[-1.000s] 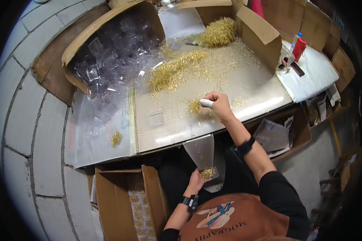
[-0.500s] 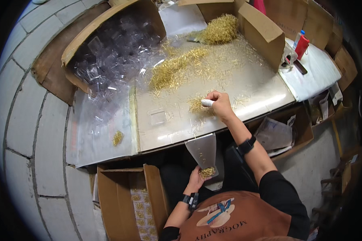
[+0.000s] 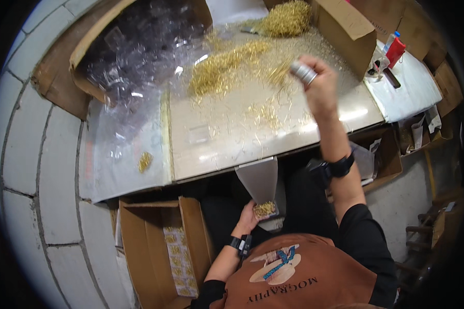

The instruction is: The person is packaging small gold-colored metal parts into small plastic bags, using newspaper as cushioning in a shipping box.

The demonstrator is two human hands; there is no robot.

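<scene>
Below the chute [image 3: 259,179], box [image 3: 277,211] of gold pieces [image 3: 265,208], in left hand [image 3: 248,217]

The thin bits [image 3: 280,73] at my right hand [image 3: 320,87] are gold. My brown shirt [image 3: 327,260] has a blue and cream picture [image 3: 278,267].

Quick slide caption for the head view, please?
Left hand holding a small box of gold pieces below a grey chute; right hand over the tabletop beside a gold bunch.
</scene>
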